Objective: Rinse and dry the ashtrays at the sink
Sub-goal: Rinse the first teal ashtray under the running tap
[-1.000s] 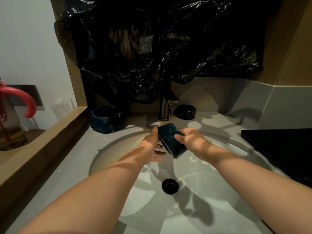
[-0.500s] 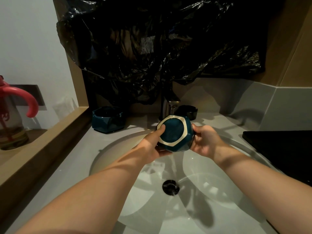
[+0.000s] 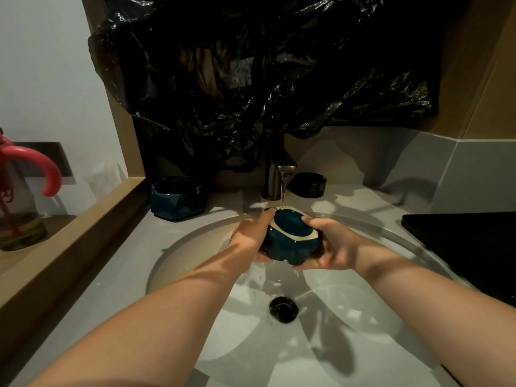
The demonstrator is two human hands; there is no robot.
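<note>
Water [image 3: 282, 195] from the faucet [image 3: 276, 174] lands right on the upturned base of the teal ashtray [image 3: 290, 241] now, so the rinse is properly on. Half a second back the base faces the camera, held up near the spout. A second back the thing sits on edge between the hands, with the left fingers spread loose beside it. Now it's flipped bottom-up, pale foot ring on top, and sits lower over the sink basin [image 3: 195, 247], above the drain [image 3: 284, 308].

Both hands are clamped on it. The left hand [image 3: 250, 236] wraps the left side with the thumb up by the base. The right hand [image 3: 333, 244] cups the right side and underneath, thumb on top. They're close together, with only the ashtray between them.

What that means, I reckon: this is the outside and bottom getting its rinse. Can't tell whether the inside is done, since the bowl faces down.

Two more wait on the counter behind the basin: another teal ashtray [image 3: 177, 198] left of the faucet and a black ashtray [image 3: 308, 184] just right of it. No cloth or towel that I can spot, so drying looks a way off. Wet glazed ceramic is probably slippery, so the two-handed grip makes sense.
</note>
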